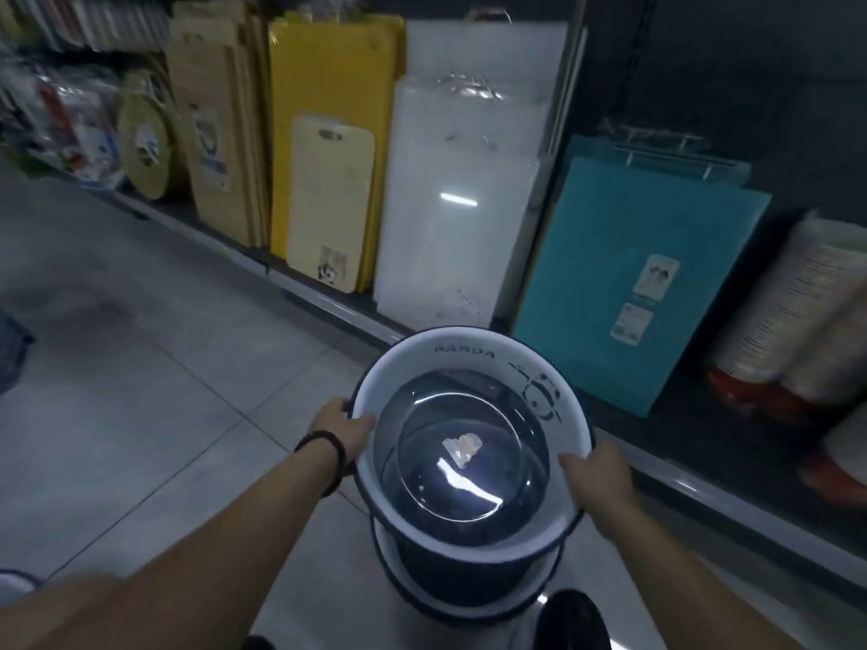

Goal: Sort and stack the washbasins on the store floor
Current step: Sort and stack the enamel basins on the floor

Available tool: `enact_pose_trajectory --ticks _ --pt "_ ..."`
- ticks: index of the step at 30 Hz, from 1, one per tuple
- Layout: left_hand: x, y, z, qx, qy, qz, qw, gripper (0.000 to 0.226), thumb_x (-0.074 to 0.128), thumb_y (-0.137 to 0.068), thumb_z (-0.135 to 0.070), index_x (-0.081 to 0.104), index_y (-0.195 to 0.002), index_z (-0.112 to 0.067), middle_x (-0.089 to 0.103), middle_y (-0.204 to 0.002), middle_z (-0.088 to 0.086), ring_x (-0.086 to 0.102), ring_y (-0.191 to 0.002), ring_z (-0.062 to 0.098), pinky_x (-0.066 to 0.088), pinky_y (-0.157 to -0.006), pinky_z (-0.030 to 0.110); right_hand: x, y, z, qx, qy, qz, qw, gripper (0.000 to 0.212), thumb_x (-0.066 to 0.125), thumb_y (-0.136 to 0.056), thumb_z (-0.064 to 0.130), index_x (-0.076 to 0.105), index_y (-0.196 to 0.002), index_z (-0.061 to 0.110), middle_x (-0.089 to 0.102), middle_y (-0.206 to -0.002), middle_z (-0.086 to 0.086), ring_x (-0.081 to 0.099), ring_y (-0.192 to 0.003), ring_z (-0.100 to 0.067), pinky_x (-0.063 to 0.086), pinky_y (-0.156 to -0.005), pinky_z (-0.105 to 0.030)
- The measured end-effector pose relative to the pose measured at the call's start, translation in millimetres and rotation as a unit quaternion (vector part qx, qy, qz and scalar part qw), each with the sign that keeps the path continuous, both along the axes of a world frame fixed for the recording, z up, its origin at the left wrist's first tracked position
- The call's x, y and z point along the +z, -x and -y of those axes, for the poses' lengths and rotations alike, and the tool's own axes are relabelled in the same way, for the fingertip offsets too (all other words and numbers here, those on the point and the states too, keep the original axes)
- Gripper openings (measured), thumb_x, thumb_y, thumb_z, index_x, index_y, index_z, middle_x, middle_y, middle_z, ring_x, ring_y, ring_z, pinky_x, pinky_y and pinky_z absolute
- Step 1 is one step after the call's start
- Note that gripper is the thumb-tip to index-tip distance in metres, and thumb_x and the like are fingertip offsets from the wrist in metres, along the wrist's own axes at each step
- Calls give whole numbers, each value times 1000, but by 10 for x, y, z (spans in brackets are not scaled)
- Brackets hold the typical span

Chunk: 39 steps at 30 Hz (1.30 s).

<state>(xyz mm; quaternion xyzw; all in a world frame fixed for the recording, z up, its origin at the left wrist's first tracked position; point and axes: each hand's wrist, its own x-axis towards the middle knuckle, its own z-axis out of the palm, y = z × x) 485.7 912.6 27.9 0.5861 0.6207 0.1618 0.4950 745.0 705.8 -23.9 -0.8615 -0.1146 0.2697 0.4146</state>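
**Item: basin, held over its stack**

We list one basin [450, 350], white-walled with a dark bottom and a panda print, held level at the middle of the view. The left hand [347, 428] grasps its left rim with the thumb hooked inside. The right hand [597, 476] grasps the near right rim the same way. We judge the opposed two-hand hold keeps the basin flat, so that it nests squarely.

Directly below the basin sits a lower basin [469, 608] of matching colours, which suggests like is being stacked with like. Under both lies the floor [140, 368].

Beyond the basin a shelf [328, 304] carries upright boards [328, 133]: tan, yellow, white and teal.

Not determinable:
- Whether the basin already rests in the lower basin or hangs just above it.
- How many basins lie beneath, since only one rim shows.
- The fingers under the rim, which are hidden on both sides.
- The label [462, 450] inside the basin, washed out by glare.
- A pale object [11, 588] far left of the basin, cut off by the frame.
- Goods at the far left of the shelf, which are blurred.
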Motion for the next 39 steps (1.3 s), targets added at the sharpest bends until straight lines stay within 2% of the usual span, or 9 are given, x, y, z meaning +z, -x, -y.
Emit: enact_pose_trajectory --ticks 4,11,13,16,20,26,31,35,39 --pt "-604 -117 209 -11 14 12 1000 49 65 -84 -6 54 -130 -19 67 -110 9 66 -89 28 62 -79 45 -499 19 95 -14 26 -16 999 29 59 -98 12 58 -127 9 68 -107 -12 65 -87 -28 56 -76 -38" --pt "-1324 -89 357 24 40 0 999 63 54 -91 1 47 -147 -28 62 -113 4 61 -97 29 57 -90 45 -997 -37 71 73 153 -56 984 28 52 -101 10 65 -122 -2 71 -106 -18 66 -83 -29 60 -66 -37" --pt "-1457 -123 382 11 52 -22 998 68 50 -91 0 43 -149 -35 63 -112 2 61 -97 30 57 -90 46 -1072 -29 77 81 196 -56 976 29 54 -99 12 67 -121 -2 70 -105 -16 64 -82 -27 51 -57 -29" --pt "-1654 -197 385 4 73 -23 997 78 47 -91 3 34 -154 -41 63 -120 5 61 -101 31 57 -93 49 -1183 -17 91 103 248 -52 962 33 55 -101 19 64 -129 3 67 -124 -17 61 -96 -27 46 -72 -27" --pt "-1867 -217 377 8 106 -33 994 84 53 -95 -2 18 -163 -37 57 -138 13 56 -107 32 53 -96 50 -1337 -7 77 85 230 -59 968 32 57 -100 12 64 -130 5 69 -119 -15 61 -92 -27 58 -79 -35" --pt "-2028 -111 372 5 119 -9 993 78 51 -94 1 25 -158 -34 58 -117 8 58 -101 32 55 -88 48 -1361 77 35 55 206 -55 976 40 55 -97 6 63 -135 14 67 -107 -10 62 -88 -27 56 -73 -33" --pt "-1999 399 298 123 146 -19 981 74 61 -95 -5 28 -154 -36 59 -114 10 57 -91 30 51 -65 38 -1284 394 -431 118 185 -61 974 39 44 -101 5 64 -129 23 66 -97 -6 63 -79 -22 60 -63 -33" --pt "-1997 1240 127 232 135 -51 962 67 61 -93 -8 35 -150 -30 62 -116 12 59 -94 34 56 -88 49 -1257 1030 -1047 236 152 -85 956 43 42 -100 10 62 -130 33 70 -104 -6 70 -90 -32 67 -72 -52" --pt "-1925 1981 46 401 90 -102 906 53 62 -92 -5 48 -141 -22 65 -116 18 58 -90 34 57 -89 51 -1214 1816 -1633 329 118 -97 932 40 49 -97 11 61 -126 35 69 -104 -6 71 -91 -33 67 -68 -52"
